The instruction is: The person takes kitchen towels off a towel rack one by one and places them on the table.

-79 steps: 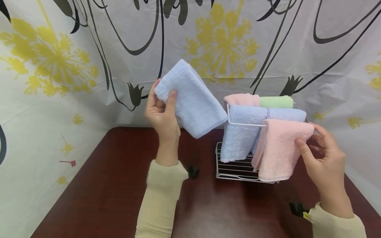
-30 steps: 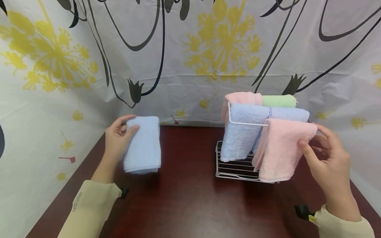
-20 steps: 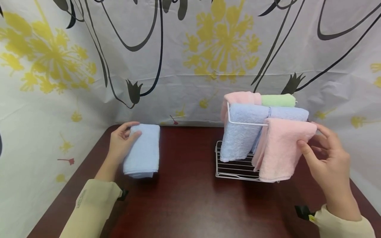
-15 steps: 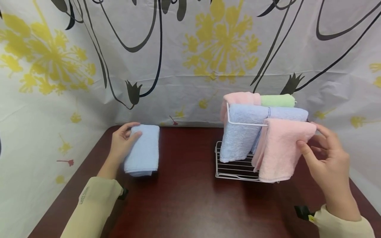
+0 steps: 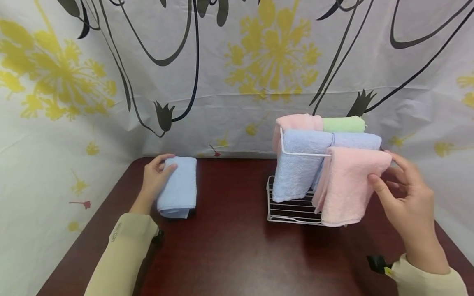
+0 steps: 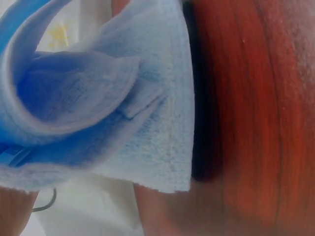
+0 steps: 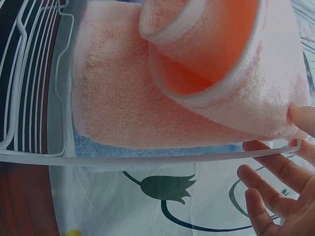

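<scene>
A left hand [image 5: 156, 177] is pinching a folded blue towel [image 5: 180, 185] at eight o'clock over the bench [image 5: 229, 250], ideally keeping its folds square, while the right hand [image 5: 410, 201] is pinching a pink towel [image 5: 349, 187] on a rack [image 5: 305, 154] toward four o'clock, best without tugging.

The left hand [image 5: 154, 178] is now at the left side of the surface [image 5: 229, 234], well apart from the rack [image 5: 305, 154]; earlier it was raised near the middle. The blue towel [image 5: 178, 183] it holds, first slanted with a corner beside the rack, now has its long sides running toward the person. Over the last second the towel's far edge drops in the head view to about the surface's back edge, and the left sleeve [image 5: 122, 250] shifts slightly rightward.
</scene>
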